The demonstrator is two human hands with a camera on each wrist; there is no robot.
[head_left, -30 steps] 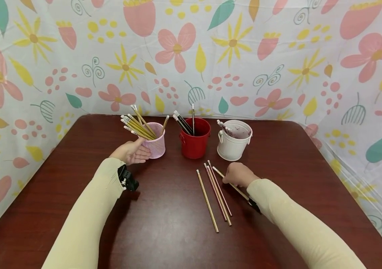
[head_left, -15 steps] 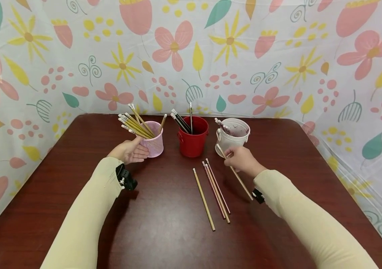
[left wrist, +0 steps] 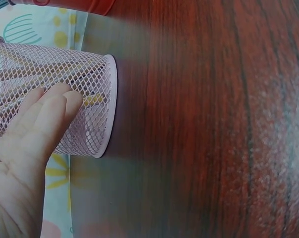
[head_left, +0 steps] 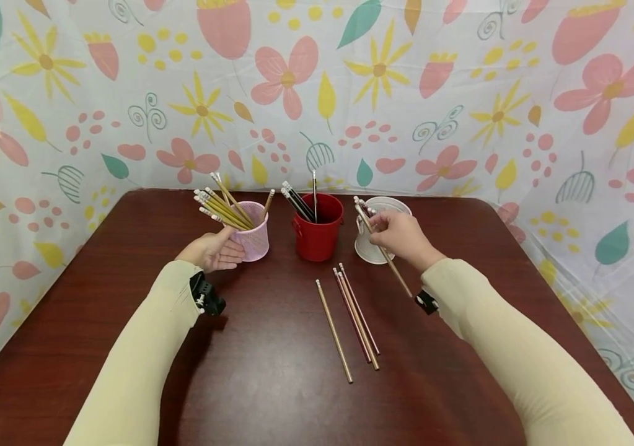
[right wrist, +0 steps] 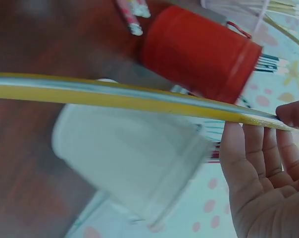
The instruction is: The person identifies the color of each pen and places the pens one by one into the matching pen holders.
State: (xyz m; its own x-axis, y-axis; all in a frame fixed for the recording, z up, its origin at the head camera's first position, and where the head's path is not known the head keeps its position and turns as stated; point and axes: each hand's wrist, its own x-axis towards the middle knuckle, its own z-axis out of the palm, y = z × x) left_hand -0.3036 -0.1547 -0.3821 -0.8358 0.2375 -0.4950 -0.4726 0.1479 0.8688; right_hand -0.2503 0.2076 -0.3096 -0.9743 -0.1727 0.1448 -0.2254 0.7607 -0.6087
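Note:
In the head view, my right hand (head_left: 405, 240) pinches a gold pencil (head_left: 399, 276) near its eraser end. The pencil slants in front of the white bucket (head_left: 369, 253), raised off the table; the right wrist view shows it long and yellow-gold across the picture. Thumb and straight fingers grip it there. My left hand (head_left: 215, 251) touches the side of the pink mesh cup (head_left: 258, 243), its fingers straight along the mesh in the left wrist view. Yellow-gold pencils (head_left: 227, 212) lean in that cup. Several pencils in the white bucket are partly hidden behind the right hand.
Between the cups stands a red bucket (head_left: 317, 241) with several black pencils (head_left: 299, 203). On the dark wooden table (head_left: 261, 371) lie a gold pencil (head_left: 333, 331) and a small group of reddish and gold pencils (head_left: 357, 319). A flowered cloth (head_left: 294, 142) hangs behind.
My right hand has lifted the gold pencil from the table and carried it up and away from me to the white bucket. My left hand stays at the pink cup.

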